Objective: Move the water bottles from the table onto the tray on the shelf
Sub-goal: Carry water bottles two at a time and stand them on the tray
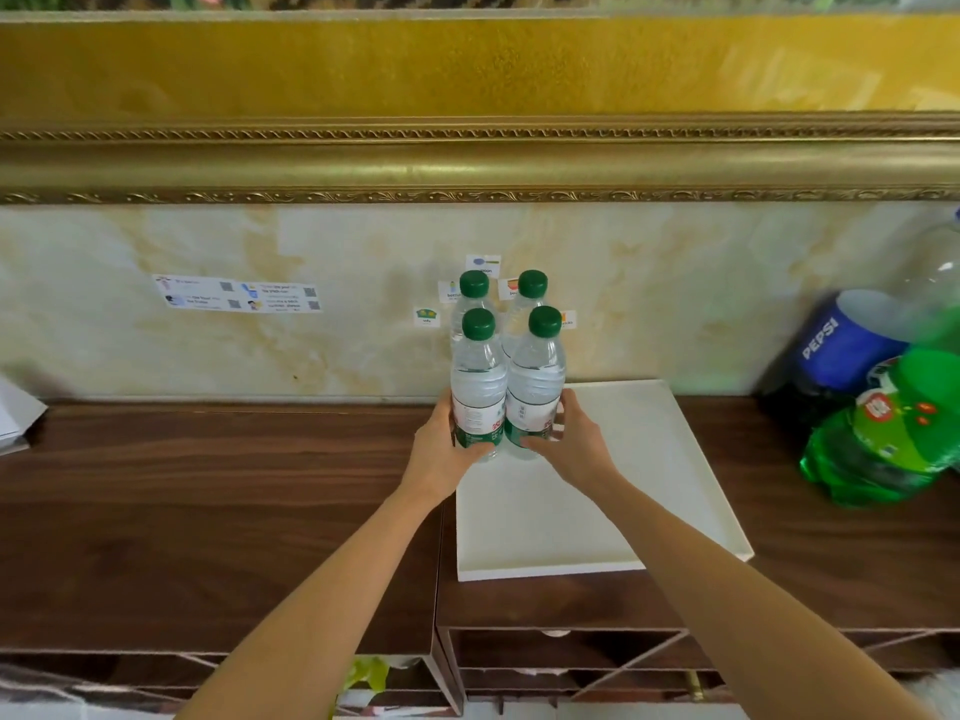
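Bottoms of the rear two water bottles hidden behind the front pair; unclear whether any base is touching the tray [613,517]. Wall stickers [238,294] too small to read. Right edge cropping a clear bottle; Pepsi bottle [844,345] and green soda bottle [893,439] partly blurred there.

Counting four water bottles [506,366], green caps, upright, bunched two by two over the tray's far left corner. One white tray, sitting on the dark wood shelf [208,485].

Reaching forward with both bare arms, straight. Left hand [441,444] cupping the left side of the bundle, right hand [576,439] cupping the right side, thumbs crossing the front labels. Each grip clamped on the bundle, pressing the four together from opposite sides.
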